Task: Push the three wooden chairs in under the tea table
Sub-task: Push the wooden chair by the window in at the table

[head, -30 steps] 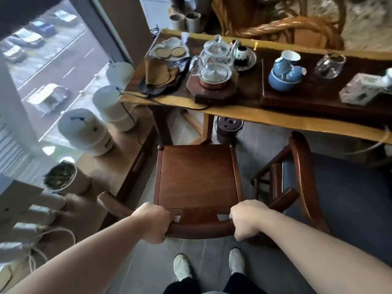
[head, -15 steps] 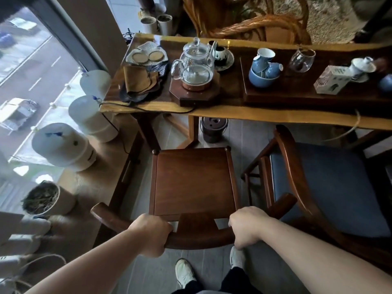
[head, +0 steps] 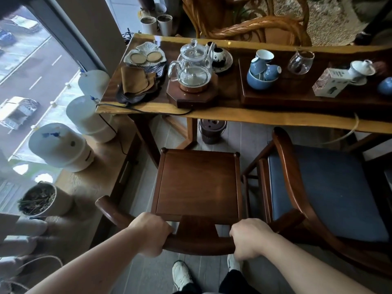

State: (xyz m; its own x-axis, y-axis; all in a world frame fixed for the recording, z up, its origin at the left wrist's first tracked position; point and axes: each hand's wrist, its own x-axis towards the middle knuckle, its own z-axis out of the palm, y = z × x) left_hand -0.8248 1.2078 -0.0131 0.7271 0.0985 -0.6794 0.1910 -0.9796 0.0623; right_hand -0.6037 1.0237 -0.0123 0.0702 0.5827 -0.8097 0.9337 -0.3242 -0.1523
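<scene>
A dark wooden chair (head: 198, 183) with a bare square seat stands in front of me, facing the tea table (head: 254, 116). My left hand (head: 151, 233) and my right hand (head: 249, 237) both grip its curved backrest, one on each side of the centre splat. The seat's front edge lies just short of the table's near edge. A second wooden chair (head: 318, 192) with a blue cushion stands to the right, its front part under the table. A third chair is not in view.
On the table sit a glass kettle (head: 194, 68) on a wooden base, blue cups (head: 262, 71), a glass pitcher and a box. A dark bucket (head: 212, 131) stands under the table. White water jugs (head: 61, 147) and a pot line the window ledge at left.
The seat's front edge now looks farther from the table's near edge than a second ago. My view has swung right, showing more of the table. Both hands kept their grip.
</scene>
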